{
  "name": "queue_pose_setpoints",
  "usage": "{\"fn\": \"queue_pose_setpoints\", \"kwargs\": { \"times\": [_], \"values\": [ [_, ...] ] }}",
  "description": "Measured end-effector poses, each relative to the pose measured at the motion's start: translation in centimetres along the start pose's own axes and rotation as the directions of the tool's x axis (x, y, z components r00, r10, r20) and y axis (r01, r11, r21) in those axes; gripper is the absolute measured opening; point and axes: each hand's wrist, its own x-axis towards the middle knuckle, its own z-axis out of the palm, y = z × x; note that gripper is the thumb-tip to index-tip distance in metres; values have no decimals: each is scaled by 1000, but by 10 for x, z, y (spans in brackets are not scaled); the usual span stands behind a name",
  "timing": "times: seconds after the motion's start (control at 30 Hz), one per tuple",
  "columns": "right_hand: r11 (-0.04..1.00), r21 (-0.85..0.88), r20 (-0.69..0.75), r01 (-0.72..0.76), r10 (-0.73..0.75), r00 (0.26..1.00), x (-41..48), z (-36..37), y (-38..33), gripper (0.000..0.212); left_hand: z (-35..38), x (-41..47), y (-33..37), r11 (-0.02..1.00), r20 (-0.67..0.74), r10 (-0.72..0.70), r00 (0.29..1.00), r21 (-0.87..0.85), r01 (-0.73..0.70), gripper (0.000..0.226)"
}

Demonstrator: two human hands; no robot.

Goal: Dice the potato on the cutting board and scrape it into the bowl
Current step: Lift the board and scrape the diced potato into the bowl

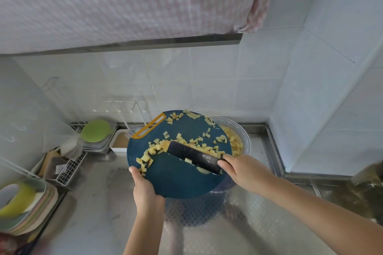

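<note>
The round dark-blue cutting board [178, 180] is lifted off the steel counter [269, 225] and tilted. The left hand [143, 188] grips its near-left rim, thumb on top. The board's far edge overlaps the patterned bowl [246, 135], just beyond the right hand [240, 168]; pale yellow cubes lie inside. The right hand is curled round the handle end of a black-bladed knife [194, 156], blade edge on the board. Diced potato [154, 150] is scattered ahead of the blade and beside the left thumb. Bare counter lies below both forearms.
</note>
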Motion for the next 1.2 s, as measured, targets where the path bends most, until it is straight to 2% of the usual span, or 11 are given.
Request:
{"fn": "queue_pose_setpoints", "kwargs": {
  "times": [0.37,0.5,0.63,0.87,1.0,1.1,1.2],
  "values": [
    [995,13,-61,-98,99,993,12,8,35,29,-6,2,-5,999,-7,24,1000,21,-24,44],
    [991,-2,-78,-131,130,988,23,13,49,41,-8,4,-3,998,-10,46,999,35,-46,44],
    [987,-42,-101,-156,151,983,34,16,64,44,-12,4,0,997,-17,63,998,52,-62,46],
    [961,19,-111,-277,277,954,33,16,82,41,-19,9,10,992,-75,88,993,93,-81,48],
    [943,69,-138,-326,332,933,26,5,75,33,-19,7,17,995,-73,78,994,61,-73,44],
    [945,133,-183,-298,319,930,19,-13,56,34,-13,2,18,995,-44,90,995,42,-88,43],
    [969,149,-141,-198,219,966,10,-33,21,34,-7,-5,14,995,-8,89,996,34,-89,46]
  ]
}}
